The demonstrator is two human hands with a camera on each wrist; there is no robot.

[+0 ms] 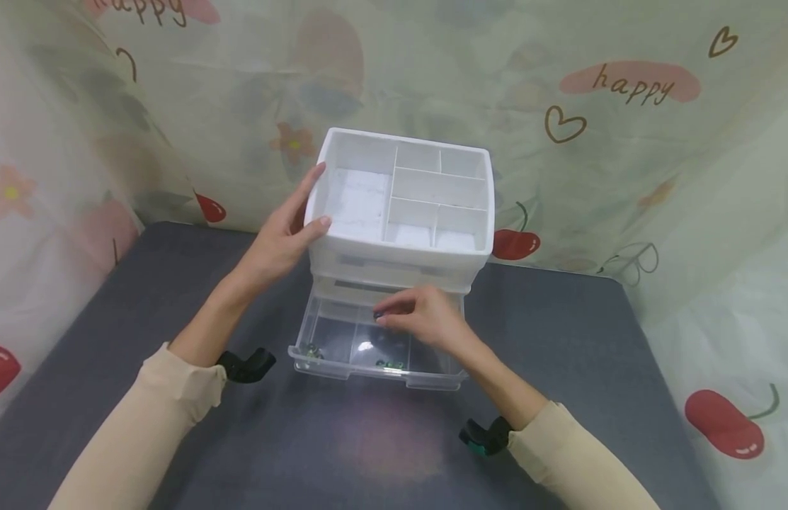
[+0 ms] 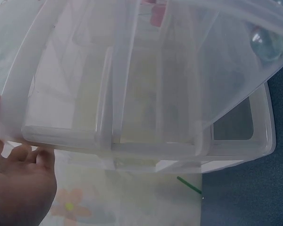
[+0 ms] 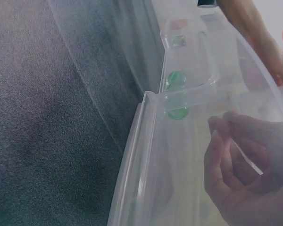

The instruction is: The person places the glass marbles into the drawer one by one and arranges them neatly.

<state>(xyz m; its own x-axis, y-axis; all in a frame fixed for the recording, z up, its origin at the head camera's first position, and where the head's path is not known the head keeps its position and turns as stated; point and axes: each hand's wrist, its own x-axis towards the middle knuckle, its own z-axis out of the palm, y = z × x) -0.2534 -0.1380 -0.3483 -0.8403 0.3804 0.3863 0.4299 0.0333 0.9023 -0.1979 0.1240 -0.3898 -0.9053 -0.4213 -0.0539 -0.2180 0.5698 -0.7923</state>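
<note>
A white desktop organizer (image 1: 362,244) stands at the back of the table, its top split into several compartments. Below, a clear drawer (image 1: 381,372) is pulled out toward me, with green glass marbles (image 1: 390,365) in its middle section and more marbles (image 1: 313,350) in its left one. My left hand (image 1: 282,237) grips the organizer's left side, thumb on the rim; in the left wrist view its fingers curl at the edge. Over the drawer, my right hand (image 1: 425,316) pinches a small dark marble (image 1: 377,314) between thumb and fingertips. Through clear plastic, the right wrist view shows these fingertips (image 3: 217,123).
The dark grey tabletop (image 1: 394,446) spreads in front of the drawer and to both sides. A patterned curtain (image 1: 419,71) hangs right behind the organizer and along both sides. Black wrist cameras (image 1: 247,365) sit under both sleeves.
</note>
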